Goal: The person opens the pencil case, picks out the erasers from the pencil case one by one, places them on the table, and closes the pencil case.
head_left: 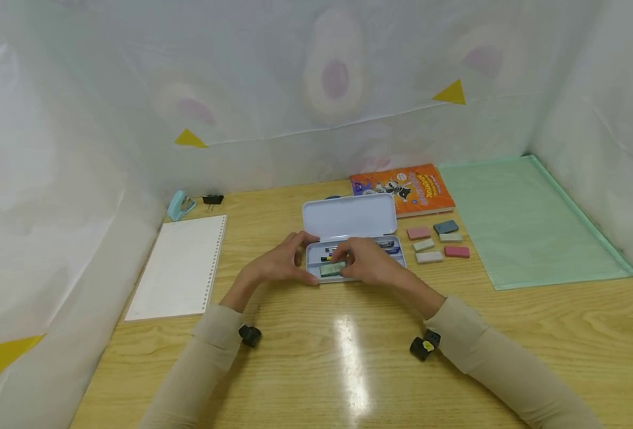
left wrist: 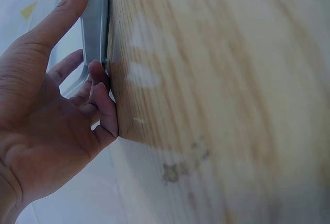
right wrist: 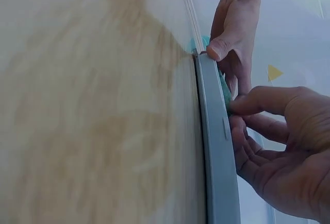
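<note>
A pale metal pencil case (head_left: 349, 217) lies with its lid raised, pens (head_left: 384, 244) along the back of its tray. My left hand (head_left: 281, 261) grips the tray's left end, thumb at the front corner and fingers toward the hinge side. With thumb and fingers, my right hand (head_left: 368, 262) pinches a green eraser (head_left: 331, 270) inside the front part of the tray. In the right wrist view, the case's front wall (right wrist: 215, 131) hides most of that eraser (right wrist: 225, 90). The left wrist view shows the left hand (left wrist: 56, 105) bent around the case's end.
Right of the case lie several erasers, among them a pink one (head_left: 457, 252) and a dark blue one (head_left: 445, 226). An orange book (head_left: 423, 190) and a green mat (head_left: 541, 226) are behind and right. At left are a notebook (head_left: 179, 268), a stapler (head_left: 179, 205) and a binder clip (head_left: 212, 199).
</note>
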A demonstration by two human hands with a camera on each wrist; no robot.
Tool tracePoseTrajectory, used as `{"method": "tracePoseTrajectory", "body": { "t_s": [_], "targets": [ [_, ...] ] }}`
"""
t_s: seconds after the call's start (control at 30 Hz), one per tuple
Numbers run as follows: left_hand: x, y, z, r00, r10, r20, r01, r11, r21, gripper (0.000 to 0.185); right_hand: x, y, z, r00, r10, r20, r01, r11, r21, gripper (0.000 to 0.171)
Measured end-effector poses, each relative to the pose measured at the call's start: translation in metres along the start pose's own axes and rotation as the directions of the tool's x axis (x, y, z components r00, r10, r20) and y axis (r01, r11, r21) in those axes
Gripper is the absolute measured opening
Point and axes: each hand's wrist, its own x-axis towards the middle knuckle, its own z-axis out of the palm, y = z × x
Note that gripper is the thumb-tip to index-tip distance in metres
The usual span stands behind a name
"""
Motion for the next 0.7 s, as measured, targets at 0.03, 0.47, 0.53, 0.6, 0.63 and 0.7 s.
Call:
{"method": "tracePoseTrajectory", "body": {
  "t_s": [0.03,0.47,0.53,0.6,0.63,0.7],
  "targets": [
    [0.0,0.0,0.0,1.0,0.002,0.0,-0.002,1.0,-0.004,0.09,-0.001,0.001,-0.001,1.0,-0.001,-0.003,0.001,1.0,0.014,0.026],
    [-0.001,0.001,-0.001,1.0,0.001,0.0,-0.001,1.0,0.016,0.092,-0.032,0.019,-0.043,0.997,-0.054,-0.062,0.056,0.998,0.029,0.023],
    [-0.001,0.002,-0.001,1.0,0.002,0.005,-0.003,1.0,0.015,0.093,-0.041,0.025,-0.052,0.997,-0.034,-0.074,0.034,0.999,-0.002,0.023],
    [-0.001,0.002,-0.001,1.0,0.002,0.01,-0.002,1.0,0.015,0.094,-0.052,0.032,-0.062,0.996,-0.018,-0.085,0.016,1.0,-0.016,0.023],
    [-0.001,0.001,-0.001,1.0,0.002,0.011,-0.002,1.0,0.015,0.094,-0.057,0.036,-0.067,0.996,-0.013,-0.091,0.01,1.0,-0.027,0.023],
    [-0.001,0.001,-0.001,1.0,-0.002,0.011,0.002,1.0,0.018,0.094,-0.069,0.043,-0.076,0.995,0.009,-0.103,-0.015,0.998,-0.053,0.023]
  ]
}}
